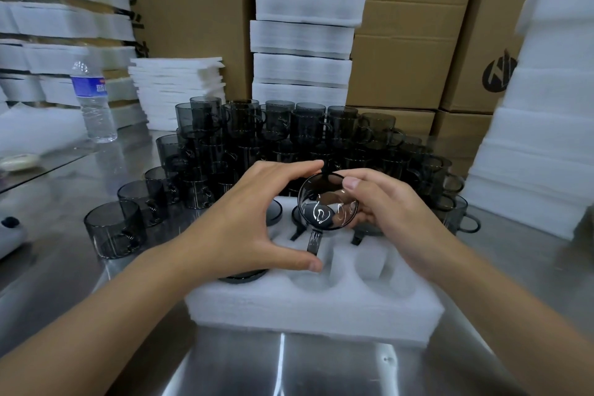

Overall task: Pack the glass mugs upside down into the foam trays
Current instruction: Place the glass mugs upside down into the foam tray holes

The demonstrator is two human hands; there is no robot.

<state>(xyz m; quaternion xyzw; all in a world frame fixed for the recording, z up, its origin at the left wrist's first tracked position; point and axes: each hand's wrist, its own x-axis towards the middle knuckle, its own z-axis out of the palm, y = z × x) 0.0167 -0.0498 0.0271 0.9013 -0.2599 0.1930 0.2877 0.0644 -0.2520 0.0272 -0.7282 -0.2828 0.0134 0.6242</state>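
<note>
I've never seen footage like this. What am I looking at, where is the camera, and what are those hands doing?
No machine here: a person wears a camera on the head, looking down at their own two arms. The right hand holds a dark glass mug, bottom up, above a white foam tray on a metal table. The left hand is spread open beside it. Some tray pockets already hold upturned mugs; two front pockets are empty. Behind stand many loose mugs, foam stacks, cardboard boxes and a water bottle.
</note>
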